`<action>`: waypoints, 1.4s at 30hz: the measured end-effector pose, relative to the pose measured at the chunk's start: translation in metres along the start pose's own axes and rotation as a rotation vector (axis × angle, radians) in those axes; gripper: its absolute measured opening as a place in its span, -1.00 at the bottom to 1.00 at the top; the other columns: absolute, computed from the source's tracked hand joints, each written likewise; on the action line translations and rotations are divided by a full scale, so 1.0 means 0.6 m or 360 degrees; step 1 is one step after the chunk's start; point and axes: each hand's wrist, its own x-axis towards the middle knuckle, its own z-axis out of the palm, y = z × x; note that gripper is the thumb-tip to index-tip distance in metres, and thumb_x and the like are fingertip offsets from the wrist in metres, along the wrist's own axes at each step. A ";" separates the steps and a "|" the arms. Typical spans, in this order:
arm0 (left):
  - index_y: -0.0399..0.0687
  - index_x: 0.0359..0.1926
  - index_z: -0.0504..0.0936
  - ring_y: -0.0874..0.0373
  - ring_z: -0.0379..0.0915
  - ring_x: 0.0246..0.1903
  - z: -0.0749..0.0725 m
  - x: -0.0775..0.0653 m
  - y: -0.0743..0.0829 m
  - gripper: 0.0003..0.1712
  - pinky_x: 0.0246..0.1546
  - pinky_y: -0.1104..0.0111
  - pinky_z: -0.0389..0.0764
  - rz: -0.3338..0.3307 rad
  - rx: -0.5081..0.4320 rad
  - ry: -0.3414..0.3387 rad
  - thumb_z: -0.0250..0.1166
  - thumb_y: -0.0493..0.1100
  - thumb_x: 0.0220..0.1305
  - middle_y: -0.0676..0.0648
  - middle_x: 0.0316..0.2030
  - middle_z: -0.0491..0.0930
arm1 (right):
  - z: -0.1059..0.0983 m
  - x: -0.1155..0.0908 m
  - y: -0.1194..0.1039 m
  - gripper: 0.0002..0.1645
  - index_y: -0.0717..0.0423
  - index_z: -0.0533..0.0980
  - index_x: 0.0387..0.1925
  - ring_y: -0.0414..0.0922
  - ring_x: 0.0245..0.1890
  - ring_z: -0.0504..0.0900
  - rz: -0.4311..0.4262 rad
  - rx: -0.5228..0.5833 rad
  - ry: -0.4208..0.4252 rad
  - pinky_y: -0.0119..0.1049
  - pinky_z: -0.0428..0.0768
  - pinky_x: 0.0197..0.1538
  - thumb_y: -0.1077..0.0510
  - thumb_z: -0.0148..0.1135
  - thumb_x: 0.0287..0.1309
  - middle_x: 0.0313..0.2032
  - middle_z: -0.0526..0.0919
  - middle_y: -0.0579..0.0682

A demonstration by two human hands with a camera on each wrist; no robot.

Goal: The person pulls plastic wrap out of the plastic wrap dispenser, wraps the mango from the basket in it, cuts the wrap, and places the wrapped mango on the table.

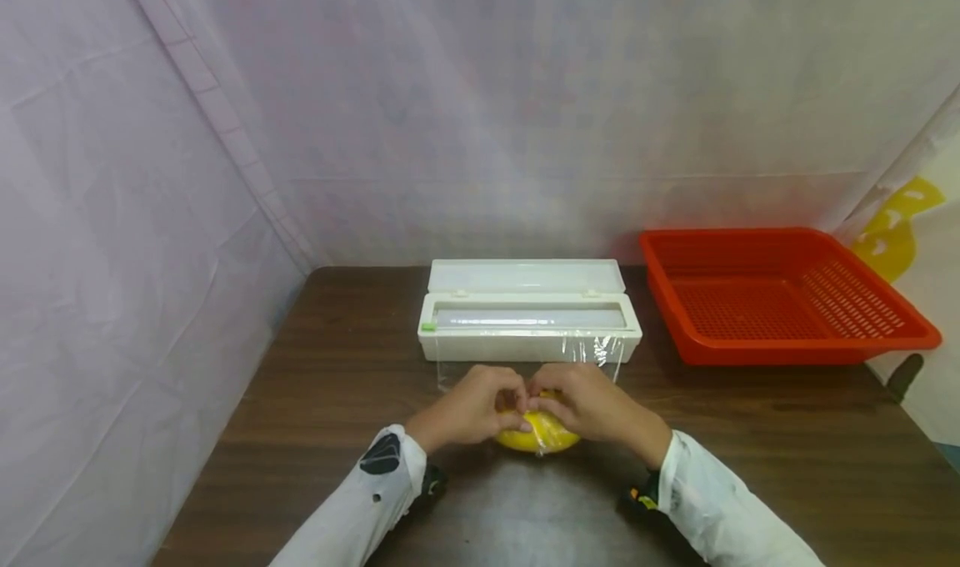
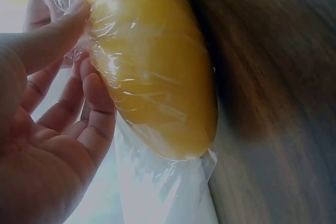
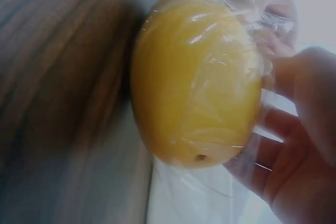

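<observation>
A smooth yellow oval fruit (image 1: 546, 435), shaped like a mango, lies on the table, its skin covered by clear cling film (image 2: 118, 77). My left hand (image 1: 480, 404) is at the fruit's left side, its thumb and fingers pinching gathered film at the top. From the other side my right hand (image 1: 588, 402) pinches the film too, its fingertips close to the left ones. In the right wrist view a small dark stem scar shows on the fruit's end (image 3: 201, 157). Loose film hangs past the fruit at both ends in the wrist views.
Just beyond my hands stands a white cling film dispenser (image 1: 525, 350), lid (image 1: 527, 277) raised, with a film roll (image 1: 517, 318) inside and film drawn over its front. A red plastic basket (image 1: 697, 352) sits at the back right. White sheeting (image 1: 480, 117) hangs behind the brown table (image 1: 337, 367).
</observation>
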 end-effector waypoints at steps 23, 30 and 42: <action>-0.11 -0.40 0.71 0.30 0.53 -0.44 0.000 -0.002 -0.005 -0.80 -0.38 0.44 0.70 -0.0103 -0.0140 0.0009 0.56 -0.18 -0.03 -0.04 -0.43 0.71 | -0.033 -0.008 -0.003 0.00 -0.09 0.50 0.07 -0.27 -0.10 0.55 0.0203 0.0290 -0.0510 -0.15 0.65 -0.03 -0.23 0.69 -0.58 0.01 0.64 -0.22; -0.11 -0.43 0.72 0.31 0.52 -0.45 -0.001 0.001 -0.005 -0.83 -0.39 0.44 0.70 -0.0072 -0.0113 0.0018 0.56 -0.19 -0.02 -0.02 -0.44 0.69 | -0.021 -0.005 0.001 -0.36 -0.15 0.57 -0.08 -0.25 -0.20 0.56 0.0176 0.0236 -0.0375 -0.19 0.64 -0.18 -0.19 0.60 -0.27 -0.09 0.66 -0.26; -0.13 -0.42 0.79 0.29 0.55 -0.38 -0.001 0.002 -0.005 -0.91 -0.32 0.44 0.72 -0.0044 -0.0098 -0.0051 0.52 -0.22 0.04 -0.04 -0.38 0.69 | -0.014 -0.003 0.008 -0.77 -0.14 0.70 -0.19 -0.28 -0.12 0.62 0.0083 0.0224 -0.0239 -0.10 0.70 -0.07 -0.06 0.41 0.11 -0.13 0.76 -0.18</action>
